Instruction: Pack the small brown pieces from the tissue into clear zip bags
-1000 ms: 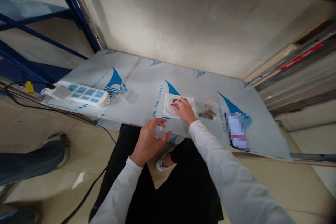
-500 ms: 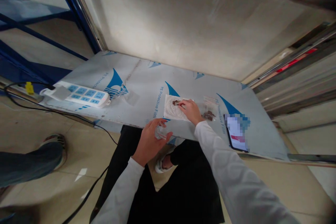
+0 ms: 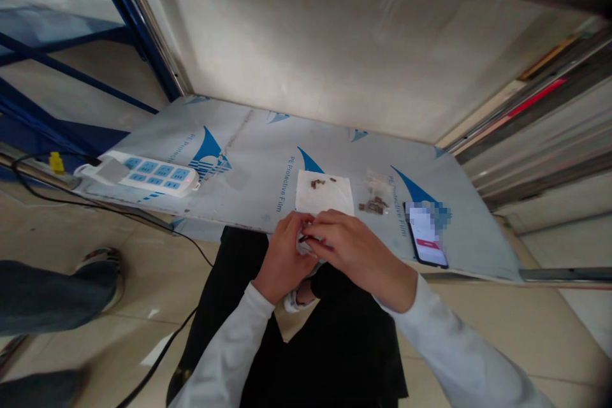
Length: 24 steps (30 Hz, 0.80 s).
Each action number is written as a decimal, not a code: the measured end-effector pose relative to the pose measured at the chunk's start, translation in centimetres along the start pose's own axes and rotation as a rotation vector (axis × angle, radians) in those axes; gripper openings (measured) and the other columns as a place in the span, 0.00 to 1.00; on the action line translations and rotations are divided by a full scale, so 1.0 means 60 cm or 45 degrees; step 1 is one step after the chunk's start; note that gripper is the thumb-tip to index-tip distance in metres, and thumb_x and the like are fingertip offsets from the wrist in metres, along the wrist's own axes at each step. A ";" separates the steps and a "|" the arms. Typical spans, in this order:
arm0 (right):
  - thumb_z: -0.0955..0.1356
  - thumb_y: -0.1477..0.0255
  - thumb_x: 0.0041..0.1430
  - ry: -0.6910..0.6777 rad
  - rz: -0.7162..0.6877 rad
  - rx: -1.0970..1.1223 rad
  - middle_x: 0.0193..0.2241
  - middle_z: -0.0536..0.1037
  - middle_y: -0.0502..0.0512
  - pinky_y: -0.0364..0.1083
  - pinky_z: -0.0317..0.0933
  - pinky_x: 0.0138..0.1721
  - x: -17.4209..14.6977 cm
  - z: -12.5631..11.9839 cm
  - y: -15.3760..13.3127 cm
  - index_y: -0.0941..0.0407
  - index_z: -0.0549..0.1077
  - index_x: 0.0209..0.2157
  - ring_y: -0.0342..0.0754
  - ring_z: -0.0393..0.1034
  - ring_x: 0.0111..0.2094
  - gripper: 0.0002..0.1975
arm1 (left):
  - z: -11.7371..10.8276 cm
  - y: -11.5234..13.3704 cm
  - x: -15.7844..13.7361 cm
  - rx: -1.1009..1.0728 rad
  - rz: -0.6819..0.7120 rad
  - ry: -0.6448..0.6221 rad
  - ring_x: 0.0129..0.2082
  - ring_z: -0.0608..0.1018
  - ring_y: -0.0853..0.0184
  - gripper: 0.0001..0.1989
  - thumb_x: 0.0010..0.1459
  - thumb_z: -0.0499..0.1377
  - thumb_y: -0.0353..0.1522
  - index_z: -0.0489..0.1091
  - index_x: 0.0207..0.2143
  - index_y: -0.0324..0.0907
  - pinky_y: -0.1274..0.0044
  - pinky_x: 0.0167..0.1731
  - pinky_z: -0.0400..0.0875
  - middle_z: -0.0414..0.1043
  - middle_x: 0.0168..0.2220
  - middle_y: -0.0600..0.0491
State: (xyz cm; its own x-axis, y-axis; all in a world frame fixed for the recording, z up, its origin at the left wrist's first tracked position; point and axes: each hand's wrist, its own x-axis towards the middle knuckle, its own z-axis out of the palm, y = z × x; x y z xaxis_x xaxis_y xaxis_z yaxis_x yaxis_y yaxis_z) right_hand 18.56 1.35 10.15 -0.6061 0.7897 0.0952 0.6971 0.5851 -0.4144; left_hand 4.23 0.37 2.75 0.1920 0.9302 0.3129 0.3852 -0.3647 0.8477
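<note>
My left hand (image 3: 283,260) is closed around a small clear plastic bag (image 3: 301,246) at the table's front edge. Against it, my right hand (image 3: 354,243) pinches a small dark brown piece (image 3: 303,238) at the bag; my fingers hide much of both. Just beyond my hands lies a white paper sheet (image 3: 342,199) with several small brown pieces (image 3: 316,184) on its far half. To its right, another clear bag (image 3: 377,182) lies flat with several brown pieces (image 3: 375,204) in its near end.
A phone (image 3: 424,234) with a lit screen lies on the right of the film-covered table (image 3: 258,166). On the left are a white power strip (image 3: 190,182) and its black cable (image 3: 191,239). Another person's leg and shoe (image 3: 102,274) show at lower left.
My right hand has come back from the brown pieces on the paper to my left hand, bringing one piece to the bag. The paper is now mostly uncovered.
</note>
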 end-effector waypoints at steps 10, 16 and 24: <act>0.65 0.75 0.62 -0.085 0.121 0.036 0.34 0.78 0.55 0.46 0.63 0.39 0.003 0.000 -0.022 0.56 0.77 0.33 0.49 0.73 0.37 0.07 | 0.026 0.007 -0.010 -0.010 -0.075 0.165 0.39 0.76 0.61 0.20 0.43 0.58 0.21 0.63 0.41 0.42 0.71 0.39 0.69 0.71 0.38 0.51; 0.65 0.73 0.63 0.025 0.295 0.163 0.36 0.78 0.53 0.46 0.62 0.41 -0.006 0.021 -0.029 0.55 0.74 0.40 0.48 0.72 0.38 0.07 | 0.027 0.006 -0.017 -0.131 -0.094 0.277 0.38 0.76 0.63 0.16 0.45 0.59 0.24 0.64 0.39 0.41 0.73 0.38 0.70 0.72 0.37 0.51; 0.67 0.78 0.60 0.068 0.283 0.422 0.36 0.80 0.47 0.43 0.62 0.41 -0.013 0.032 -0.022 0.52 0.74 0.39 0.44 0.71 0.38 0.08 | 0.038 -0.004 -0.027 -0.228 -0.127 0.331 0.35 0.76 0.66 0.15 0.46 0.60 0.26 0.64 0.39 0.42 0.74 0.37 0.70 0.71 0.35 0.54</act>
State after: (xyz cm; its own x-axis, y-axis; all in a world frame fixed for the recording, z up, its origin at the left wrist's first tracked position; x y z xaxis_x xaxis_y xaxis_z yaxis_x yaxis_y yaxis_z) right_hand 17.38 -0.37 8.86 -0.4276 0.9038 0.0141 0.6424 0.3148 -0.6987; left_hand 5.85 -1.17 1.06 -0.0847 0.9489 0.3040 0.2212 -0.2796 0.9343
